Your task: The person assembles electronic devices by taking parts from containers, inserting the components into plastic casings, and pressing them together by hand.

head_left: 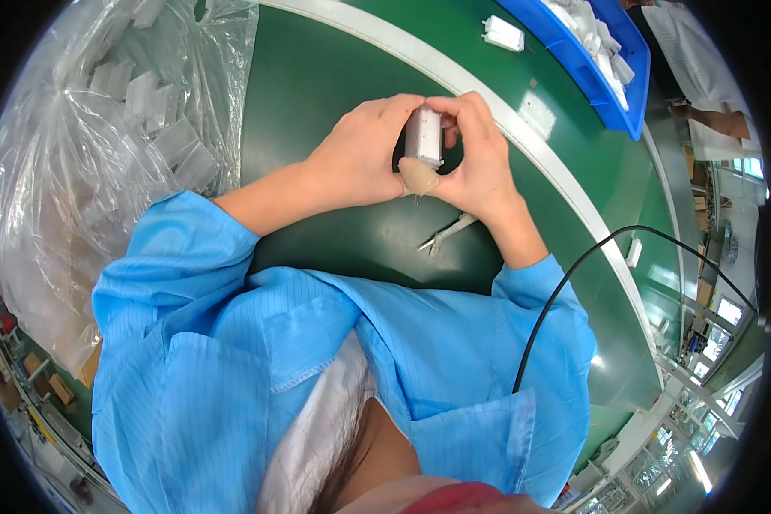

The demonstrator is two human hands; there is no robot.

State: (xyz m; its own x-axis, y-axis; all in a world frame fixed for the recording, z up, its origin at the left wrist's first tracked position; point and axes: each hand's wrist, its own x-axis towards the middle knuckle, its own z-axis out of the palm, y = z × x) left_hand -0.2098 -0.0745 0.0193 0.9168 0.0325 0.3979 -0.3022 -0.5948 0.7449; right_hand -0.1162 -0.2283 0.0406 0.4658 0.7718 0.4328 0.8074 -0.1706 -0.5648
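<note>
My left hand (pixel 364 154) and my right hand (pixel 475 158) are together above the green table (pixel 317 77). Both grip a small white rectangular block (pixel 423 135), held upright between the fingers. A tan finger cot (pixel 418 177) covers the thumb tip under the block. Metal tweezers (pixel 445 234) lie on the table just below my right wrist. Both forearms wear blue sleeves.
A big clear plastic bag (pixel 103 146) of white parts fills the left. A blue bin (pixel 600 60) with white parts sits at the top right, a loose white part (pixel 503 33) beside it. A black cable (pixel 574 274) curves at the right. Another person (pixel 702 77) stands beyond.
</note>
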